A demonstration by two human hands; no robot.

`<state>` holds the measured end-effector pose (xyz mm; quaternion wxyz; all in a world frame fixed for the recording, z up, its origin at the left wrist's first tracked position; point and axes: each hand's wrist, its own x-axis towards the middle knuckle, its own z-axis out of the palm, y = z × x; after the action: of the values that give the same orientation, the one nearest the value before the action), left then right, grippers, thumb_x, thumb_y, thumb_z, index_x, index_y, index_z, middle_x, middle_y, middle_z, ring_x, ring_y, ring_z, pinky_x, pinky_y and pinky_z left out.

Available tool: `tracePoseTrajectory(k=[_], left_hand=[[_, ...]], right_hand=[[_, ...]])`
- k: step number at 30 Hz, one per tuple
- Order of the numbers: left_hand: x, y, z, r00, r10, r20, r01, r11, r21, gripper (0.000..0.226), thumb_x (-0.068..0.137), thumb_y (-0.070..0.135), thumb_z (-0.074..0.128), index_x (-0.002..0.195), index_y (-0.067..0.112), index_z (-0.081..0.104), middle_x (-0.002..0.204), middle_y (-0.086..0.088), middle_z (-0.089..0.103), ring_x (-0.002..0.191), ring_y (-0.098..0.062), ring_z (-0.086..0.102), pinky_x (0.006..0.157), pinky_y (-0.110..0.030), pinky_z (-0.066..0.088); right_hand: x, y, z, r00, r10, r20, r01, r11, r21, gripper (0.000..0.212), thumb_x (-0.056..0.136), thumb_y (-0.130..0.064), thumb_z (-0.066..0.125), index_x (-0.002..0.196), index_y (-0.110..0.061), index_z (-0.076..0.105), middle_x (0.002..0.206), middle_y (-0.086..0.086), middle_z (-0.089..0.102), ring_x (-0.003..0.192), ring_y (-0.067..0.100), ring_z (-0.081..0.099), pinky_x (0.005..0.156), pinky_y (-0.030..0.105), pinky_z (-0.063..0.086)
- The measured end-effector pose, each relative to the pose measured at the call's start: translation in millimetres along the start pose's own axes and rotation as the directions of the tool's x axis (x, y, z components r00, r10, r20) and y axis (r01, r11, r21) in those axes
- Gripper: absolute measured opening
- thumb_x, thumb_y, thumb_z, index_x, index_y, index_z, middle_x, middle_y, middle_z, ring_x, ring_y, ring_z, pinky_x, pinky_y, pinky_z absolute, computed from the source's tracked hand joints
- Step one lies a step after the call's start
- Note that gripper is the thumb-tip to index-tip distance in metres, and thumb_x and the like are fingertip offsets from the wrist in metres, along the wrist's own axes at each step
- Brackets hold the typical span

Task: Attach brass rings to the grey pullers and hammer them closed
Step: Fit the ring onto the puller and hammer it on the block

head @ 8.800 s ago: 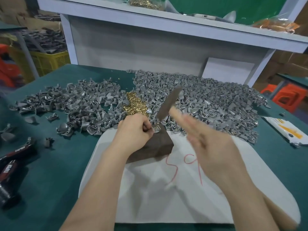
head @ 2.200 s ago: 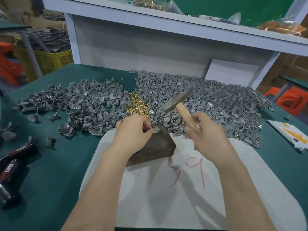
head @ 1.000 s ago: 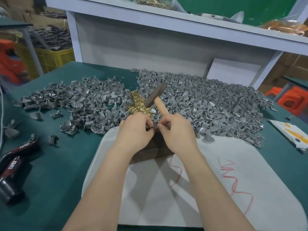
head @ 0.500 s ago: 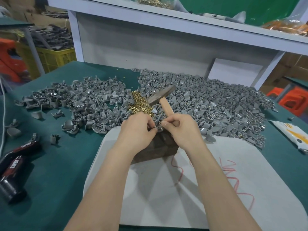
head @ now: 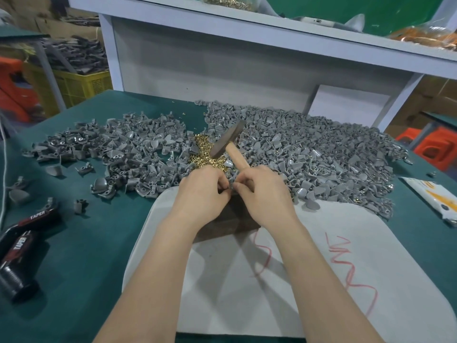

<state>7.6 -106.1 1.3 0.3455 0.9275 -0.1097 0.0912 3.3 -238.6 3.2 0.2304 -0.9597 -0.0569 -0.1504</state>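
Observation:
Both hands meet over a dark wooden block [head: 227, 225] on a white mat [head: 247, 280]. My left hand [head: 201, 194] pinches a small grey puller [head: 232, 186] at its fingertips. My right hand [head: 264, 196] grips the wooden handle of a hammer [head: 228, 143], whose dark head points up and away, while its thumb and forefinger also touch the puller. A small heap of brass rings [head: 205, 152] lies just beyond the hands. Whether a ring sits on the held puller is hidden by the fingers.
A big pile of grey pullers [head: 309, 154] spreads to the right, another pile [head: 123, 152] to the left on the green table [head: 86, 243]. Black tools [head: 19, 246] lie at the left edge. A white packet [head: 437, 199] lies far right. A white shelf [head: 272, 33] stands behind.
The hammering swings have stopped. My right hand, still holding the hammer, came in to the left hand over the block, and both hands' fingers now work on the puller together.

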Motion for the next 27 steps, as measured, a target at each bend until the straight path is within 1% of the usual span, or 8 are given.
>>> tracePoseTrajectory(k=[2, 6, 9, 13, 17, 21, 24, 27], left_hand=[[0.1, -0.5, 0.0, 1.000, 0.000, 0.000, 0.000, 1.000, -0.007, 0.010, 0.084, 0.025, 0.067, 0.076, 0.019, 0.064, 0.079, 0.004, 0.061, 0.087, -0.024, 0.060, 0.081, -0.041, 0.050], [-0.2, -0.1, -0.5, 1.000, 0.002, -0.005, -0.002, 1.000, -0.007, 0.011, 0.083, 0.025, 0.068, 0.076, 0.019, 0.063, 0.073, 0.009, 0.054, 0.085, -0.024, 0.059, 0.081, -0.041, 0.049], [0.2, -0.7, 0.0, 1.000, 0.007, -0.008, -0.007, 1.000, -0.006, 0.012, 0.084, 0.024, 0.067, 0.076, 0.014, 0.065, 0.074, 0.003, 0.058, 0.083, -0.025, 0.058, 0.080, -0.041, 0.049], [0.7, -1.2, 0.1, 1.000, 0.014, 0.001, -0.014, 1.000, 0.003, 0.014, 0.084, 0.023, 0.067, 0.074, 0.014, 0.064, 0.068, 0.004, 0.053, 0.076, -0.026, 0.056, 0.076, -0.041, 0.049], [1.1, -0.8, 0.3, 1.000, 0.015, 0.002, -0.015, 1.000, 0.007, 0.014, 0.085, 0.024, 0.067, 0.076, 0.014, 0.064, 0.080, 0.000, 0.056, 0.083, -0.027, 0.056, 0.080, -0.042, 0.048], [1.4, -0.9, 0.4, 1.000, 0.012, 0.006, -0.013, 1.000, 0.017, 0.013, 0.085, 0.026, 0.066, 0.078, 0.016, 0.065, 0.080, 0.002, 0.053, 0.083, -0.027, 0.056, 0.081, -0.043, 0.048], [0.1, -0.6, 0.0, 1.000, 0.005, -0.007, -0.005, 1.000, -0.005, 0.013, 0.084, 0.026, 0.067, 0.076, 0.015, 0.065, 0.080, 0.001, 0.058, 0.084, -0.027, 0.057, 0.080, -0.042, 0.048], [-1.6, 0.7, -0.1, 0.999, 0.000, -0.032, -0.001, 1.000, -0.017, 0.014, 0.083, 0.023, 0.066, 0.070, 0.020, 0.061, 0.079, 0.001, 0.064, 0.084, -0.025, 0.060, 0.080, -0.041, 0.050]], right_hand=[[-1.0, -0.4, 0.1, 1.000, -0.030, 0.000, 0.029, 0.999, -0.044, 0.009, 0.091, -0.030, 0.058, 0.093, -0.024, 0.065, 0.091, -0.002, 0.049, 0.083, 0.018, 0.049, 0.069, 0.030, 0.037], [-1.6, -0.9, 0.3, 0.999, -0.039, -0.005, 0.038, 0.996, -0.081, 0.010, 0.092, -0.030, 0.056, 0.095, -0.024, 0.063, 0.089, -0.003, 0.045, 0.081, 0.017, 0.046, 0.067, 0.029, 0.032], [-1.0, -2.4, 0.5, 0.999, -0.049, -0.007, 0.049, 0.993, -0.104, 0.009, 0.092, -0.030, 0.056, 0.092, -0.023, 0.062, 0.089, -0.003, 0.045, 0.084, 0.022, 0.051, 0.066, 0.029, 0.033], [0.5, -4.1, -0.7, 0.998, -0.063, 0.014, 0.064, 0.989, -0.133, 0.009, 0.092, -0.029, 0.055, 0.093, -0.022, 0.062, 0.091, -0.002, 0.046, 0.086, 0.024, 0.055, 0.067, 0.031, 0.039], [3.1, -7.1, -4.2, 0.997, -0.060, 0.058, 0.068, 0.985, -0.161, 0.011, 0.093, -0.029, 0.054, 0.097, -0.022, 0.062, 0.091, -0.003, 0.043, 0.087, 0.024, 0.054, 0.071, 0.035, 0.044], [4.8, -9.2, -5.3, 0.996, -0.043, 0.076, 0.057, 0.980, -0.192, 0.012, 0.094, -0.029, 0.052, 0.098, -0.022, 0.061, 0.091, -0.001, 0.042, 0.086, 0.023, 0.051, 0.069, 0.033, 0.039], [4.6, -7.4, -7.2, 0.995, -0.039, 0.093, 0.053, 0.987, -0.153, 0.014, 0.093, -0.030, 0.054, 0.095, -0.022, 0.065, 0.090, 0.000, 0.047, 0.084, 0.022, 0.050, 0.070, 0.032, 0.040], [2.5, 2.3, -9.3, 0.995, -0.025, 0.094, 0.023, 1.000, 0.017, 0.017, 0.093, -0.031, 0.054, 0.084, -0.028, 0.068, 0.082, 0.001, 0.058, 0.078, 0.020, 0.053, 0.069, 0.030, 0.041]])
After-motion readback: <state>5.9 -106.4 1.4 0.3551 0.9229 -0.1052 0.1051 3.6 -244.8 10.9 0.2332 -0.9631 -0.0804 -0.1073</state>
